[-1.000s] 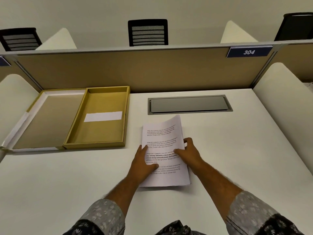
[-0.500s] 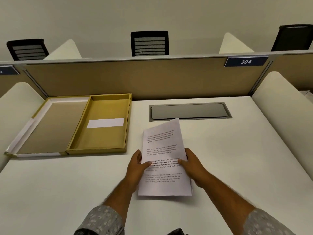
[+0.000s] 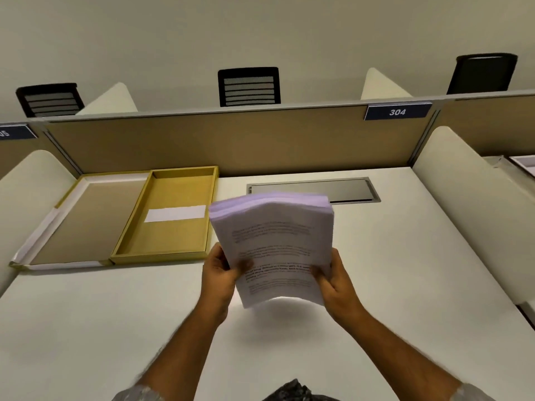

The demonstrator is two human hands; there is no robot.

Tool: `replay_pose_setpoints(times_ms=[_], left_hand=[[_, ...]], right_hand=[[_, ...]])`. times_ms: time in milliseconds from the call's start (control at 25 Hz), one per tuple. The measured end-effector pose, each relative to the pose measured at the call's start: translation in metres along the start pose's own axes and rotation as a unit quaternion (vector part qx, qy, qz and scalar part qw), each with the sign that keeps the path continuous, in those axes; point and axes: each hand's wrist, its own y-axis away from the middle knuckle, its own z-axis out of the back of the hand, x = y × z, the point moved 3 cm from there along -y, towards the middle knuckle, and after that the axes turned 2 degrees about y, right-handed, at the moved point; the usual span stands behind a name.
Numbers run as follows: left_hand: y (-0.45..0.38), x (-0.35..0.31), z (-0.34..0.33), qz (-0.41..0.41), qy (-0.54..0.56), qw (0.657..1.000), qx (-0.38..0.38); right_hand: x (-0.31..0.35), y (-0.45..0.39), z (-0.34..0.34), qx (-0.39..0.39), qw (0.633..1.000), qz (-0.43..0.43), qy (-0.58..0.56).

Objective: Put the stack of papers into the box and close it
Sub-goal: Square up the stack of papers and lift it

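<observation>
Two big jobs remain: loading and closing. On our desk [image 3: 405,285] the box [image 3: 170,215] lies open at far left, its lid [image 3: 86,218] flat beside it. We hold the stack of papers [image 3: 275,241] lifted off the desk, left hand [image 3: 220,273] and right hand [image 3: 335,282] pinching its near corners.

White desk [image 3: 405,285], tan partition [image 3: 231,140], black chairs [image 3: 249,86], plain wall [image 3: 260,30].

"304" on blue sign [image 3: 397,112] atop partition [image 3: 231,140], print on stack of papers [image 3: 278,244] blurred
</observation>
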Motion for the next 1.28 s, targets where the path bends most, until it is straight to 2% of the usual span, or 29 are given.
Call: replay_pose_setpoints(times_ms=[240, 440, 560, 720, 1000, 1160, 1280], left_hand=[[0.029, 0.031, -0.005, 0.035, -0.119, 0.991, 0.046], [0.029, 0.066, -0.005, 0.095, -0.148, 0.983, 0.059], [0.036, 0.09, -0.004, 0.125, -0.171, 0.976, 0.041], [0.031, 0.099, -0.006, 0.107, -0.158, 0.982, 0.014], [0.021, 0.098, 0.025, 0.126, -0.132, 0.979, 0.089], [-0.001, 0.075, 0.077, 0.142, -0.144, 0.969, 0.142], [-0.018, 0.048, 0.121, 0.157, -0.148, 0.963, 0.162]], right_hand=[[-0.026, 0.02, -0.009, -0.009, 0.999, -0.032, 0.002], [-0.05, 0.01, -0.007, 0.038, 0.996, -0.062, 0.051], [-0.071, 0.011, -0.004, 0.077, 0.987, -0.081, 0.117], [-0.071, 0.011, -0.002, 0.099, 0.978, -0.061, 0.173], [-0.056, 0.026, -0.024, 0.029, 0.974, -0.051, 0.218], [-0.023, 0.034, -0.076, -0.024, 0.981, -0.055, 0.184], [0.002, 0.025, -0.124, -0.022, 0.985, -0.081, 0.153]])
